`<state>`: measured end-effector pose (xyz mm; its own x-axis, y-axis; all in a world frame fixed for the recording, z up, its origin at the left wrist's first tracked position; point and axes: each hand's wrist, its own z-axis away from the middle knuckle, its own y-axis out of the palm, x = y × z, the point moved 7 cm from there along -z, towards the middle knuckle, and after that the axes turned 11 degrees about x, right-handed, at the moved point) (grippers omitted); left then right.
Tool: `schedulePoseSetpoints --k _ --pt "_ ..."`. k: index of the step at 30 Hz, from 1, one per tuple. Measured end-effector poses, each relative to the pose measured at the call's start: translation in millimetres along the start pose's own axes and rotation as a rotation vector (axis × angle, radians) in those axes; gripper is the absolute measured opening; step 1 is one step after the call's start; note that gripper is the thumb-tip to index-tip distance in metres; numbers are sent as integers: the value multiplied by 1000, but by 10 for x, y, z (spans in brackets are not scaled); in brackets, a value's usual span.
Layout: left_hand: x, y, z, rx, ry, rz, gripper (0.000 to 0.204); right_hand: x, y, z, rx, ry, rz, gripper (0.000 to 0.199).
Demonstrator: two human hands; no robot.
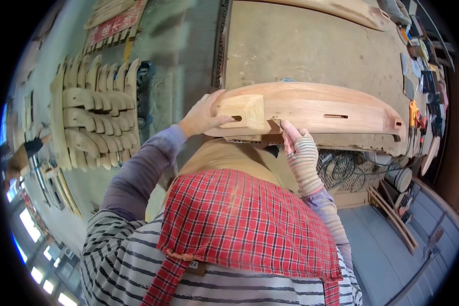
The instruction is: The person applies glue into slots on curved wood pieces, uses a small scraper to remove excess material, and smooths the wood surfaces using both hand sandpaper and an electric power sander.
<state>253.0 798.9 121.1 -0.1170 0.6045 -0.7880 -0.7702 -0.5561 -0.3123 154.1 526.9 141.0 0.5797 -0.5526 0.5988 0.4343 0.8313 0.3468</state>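
Observation:
A long curved wooden piece [311, 102] lies across the near part of the bench, with slots cut in it and a paler block-like section at its left end. My left hand [204, 116] grips that left end, thumb on top near a slot and fingers round the far side. At the near edge, right of the pale section, my right hand [297, 140] is closed with its fingertips pressed together against the wood. Beside those fingertips shows a small brownish scrap [275, 122]; whether it is held is unclear. A striped knit sleeve covers most of the right hand.
Another wooden piece [341, 9] lies at the bench's far edge. Hand tools, including orange-handled scissors [413, 111], crowd the right side. Shaped wooden parts [94, 112] are stacked at the left. A coiled cable [341, 168] sits below the bench's near edge.

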Motion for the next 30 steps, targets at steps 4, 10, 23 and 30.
schedulePoseSetpoints --k 4,10,23,30 --pt "-4 -37 8 -22 33 10 94 114 75 34 -129 -1 352 37" --pt "35 -48 -18 -21 59 6 95 203 270 -14 -151 -240 911 16" --pt "77 -20 -45 -58 62 -24 100 245 213 17 -232 -156 773 26" --pt "298 -26 219 -11 100 196 103 -285 165 28 -155 1 -149 11"
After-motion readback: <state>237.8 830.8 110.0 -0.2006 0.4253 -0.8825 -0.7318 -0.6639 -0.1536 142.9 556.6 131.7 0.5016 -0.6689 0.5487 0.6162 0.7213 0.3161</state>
